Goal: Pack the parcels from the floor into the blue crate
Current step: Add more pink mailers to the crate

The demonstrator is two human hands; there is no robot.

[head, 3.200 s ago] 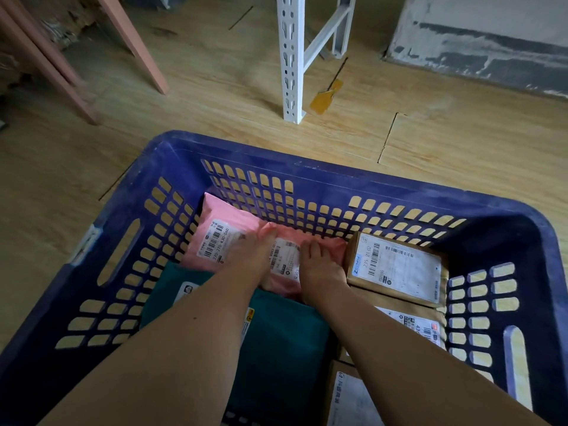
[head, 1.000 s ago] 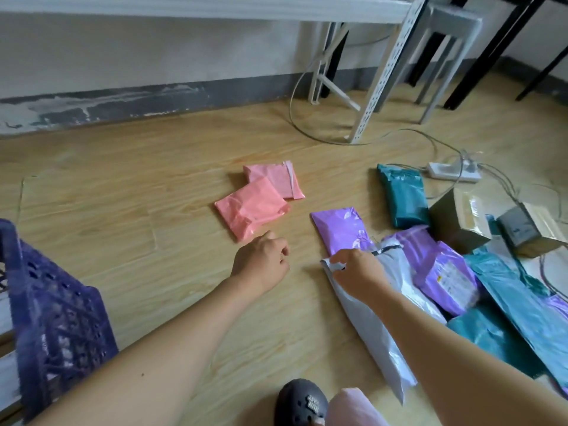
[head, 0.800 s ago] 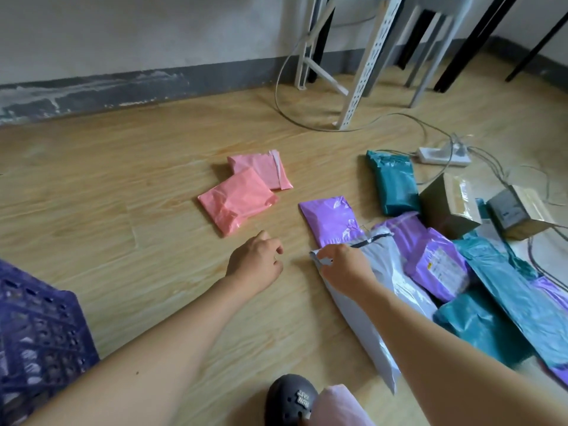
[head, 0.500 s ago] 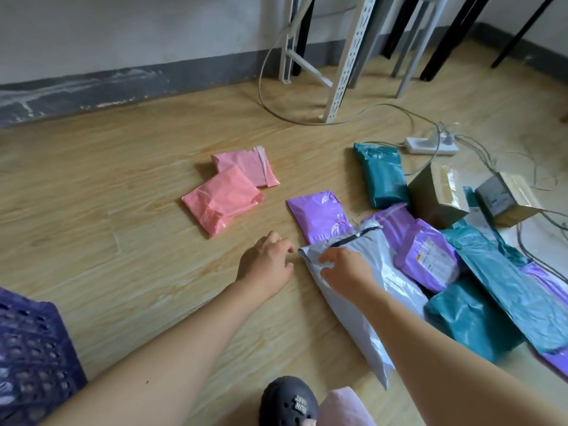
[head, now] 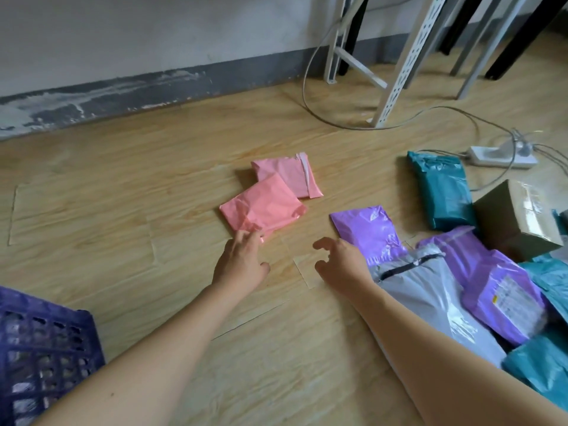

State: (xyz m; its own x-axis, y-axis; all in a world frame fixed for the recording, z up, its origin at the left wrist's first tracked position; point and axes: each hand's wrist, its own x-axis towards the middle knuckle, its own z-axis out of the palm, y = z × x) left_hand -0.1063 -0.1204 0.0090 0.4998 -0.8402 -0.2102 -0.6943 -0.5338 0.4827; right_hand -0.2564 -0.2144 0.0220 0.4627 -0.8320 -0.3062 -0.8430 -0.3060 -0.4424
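Blue crate (head: 46, 348), of perforated plastic, sits nearest, lower left. The right hand (head: 342, 267) has let go of the glossy grey-white mailer (head: 430, 290) and hovers empty, fingers loosely curled. The left hand (head: 242, 261) has reached forward, and its straight fingers (head: 246, 238) touch the crinkled salmon-pink parcel (head: 264, 207), which overlaps a paler pink parcel (head: 285, 175).

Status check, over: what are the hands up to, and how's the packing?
Left hand open, fingertips at near pink parcel corner. Right hand open, empty, beside purple parcel. Nothing blocking the way to blue crate.
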